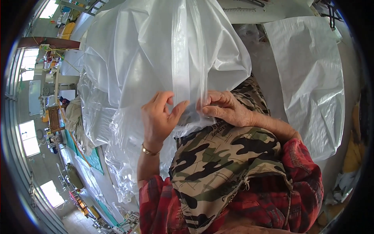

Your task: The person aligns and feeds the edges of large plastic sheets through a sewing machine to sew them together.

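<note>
A large translucent plastic sheet point(148, 50) spreads in front of me and over my lap, with a whitish lengthwise band point(180, 58) and a folded clear edge beside it. My right hand point(230, 110) pinches that clear edge between thumb and fingers at the sheet's near end. Just left of the band is my left hand point(157, 117), its thumb and curled forefinger apart and nothing visibly gripped. The thumb tip reaches across the band; whether it presses on the plastic I cannot tell. Under both hands lies a camouflage apron point(218, 156).
At the right a flat whitish plastic piece point(311, 85) lies on a pale surface. Crumpled clear plastic point(128, 156) heaps up on the left. A ruler-like scale point(239, 9) shows at the far edge. Farther left are work tables, machines and windows point(29, 138).
</note>
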`<state>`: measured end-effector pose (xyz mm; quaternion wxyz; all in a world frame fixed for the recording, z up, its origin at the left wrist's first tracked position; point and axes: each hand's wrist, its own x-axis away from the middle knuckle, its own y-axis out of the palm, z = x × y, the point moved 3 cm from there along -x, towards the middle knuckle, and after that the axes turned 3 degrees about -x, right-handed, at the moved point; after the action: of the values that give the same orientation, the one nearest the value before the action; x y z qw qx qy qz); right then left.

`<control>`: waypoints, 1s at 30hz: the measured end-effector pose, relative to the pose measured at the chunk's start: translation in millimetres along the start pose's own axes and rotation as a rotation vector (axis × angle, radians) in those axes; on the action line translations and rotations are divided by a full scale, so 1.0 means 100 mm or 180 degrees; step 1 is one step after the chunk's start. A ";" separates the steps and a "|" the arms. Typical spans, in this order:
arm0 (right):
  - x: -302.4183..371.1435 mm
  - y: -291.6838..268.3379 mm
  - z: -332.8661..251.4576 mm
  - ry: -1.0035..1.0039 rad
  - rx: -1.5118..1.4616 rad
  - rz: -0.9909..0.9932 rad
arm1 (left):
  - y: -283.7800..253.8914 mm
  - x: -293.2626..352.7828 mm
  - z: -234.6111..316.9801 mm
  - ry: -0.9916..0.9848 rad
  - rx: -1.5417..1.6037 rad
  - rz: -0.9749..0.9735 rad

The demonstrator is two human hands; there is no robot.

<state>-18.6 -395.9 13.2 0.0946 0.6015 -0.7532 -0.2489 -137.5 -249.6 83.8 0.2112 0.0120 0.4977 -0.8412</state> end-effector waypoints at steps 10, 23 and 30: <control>0.16 0.10 0.09 0.0878 -0.0367 0.0092 | 0.47 0.05 -0.41 -0.0353 -0.0915 0.1222; 0.09 0.43 -0.36 -0.0961 0.2690 -0.0203 | -0.02 0.13 0.11 -0.0235 0.1151 0.0437; 0.04 0.55 -0.11 -0.0723 0.3505 -0.0784 | 0.28 0.14 -0.02 -0.0672 0.2216 -0.0307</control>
<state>-62.7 -394.3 48.7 -0.3437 0.6149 -0.7016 0.1077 -140.6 -264.3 56.6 0.2048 -0.0271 0.1570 -0.9658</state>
